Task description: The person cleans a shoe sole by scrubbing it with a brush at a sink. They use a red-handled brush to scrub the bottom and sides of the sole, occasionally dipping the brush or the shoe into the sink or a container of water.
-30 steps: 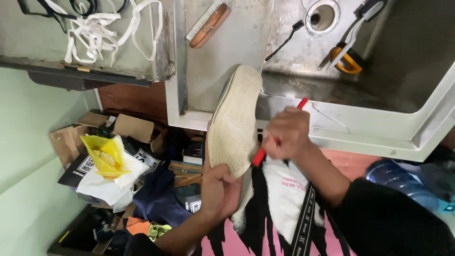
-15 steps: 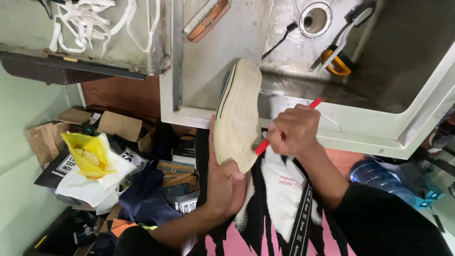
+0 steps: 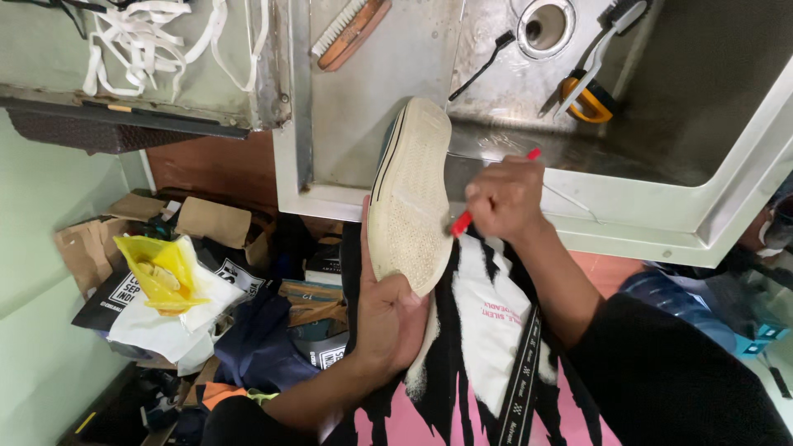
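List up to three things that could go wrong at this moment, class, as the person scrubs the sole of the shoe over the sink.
1. The left hand holds the shoe only at its heel end, so brush pressure might tip or twist it loose.
2. The red-handled brush works beside the sink rim; dirty spray could land on the patterned apron.
3. A dropped shoe may fall among the bags and boxes below.

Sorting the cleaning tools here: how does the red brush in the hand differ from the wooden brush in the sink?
The red brush is thin, held by the right hand against the shoe sole. The wooden brush is broad with white bristles, lying untouched in the sink. The red one's bristles are hidden.
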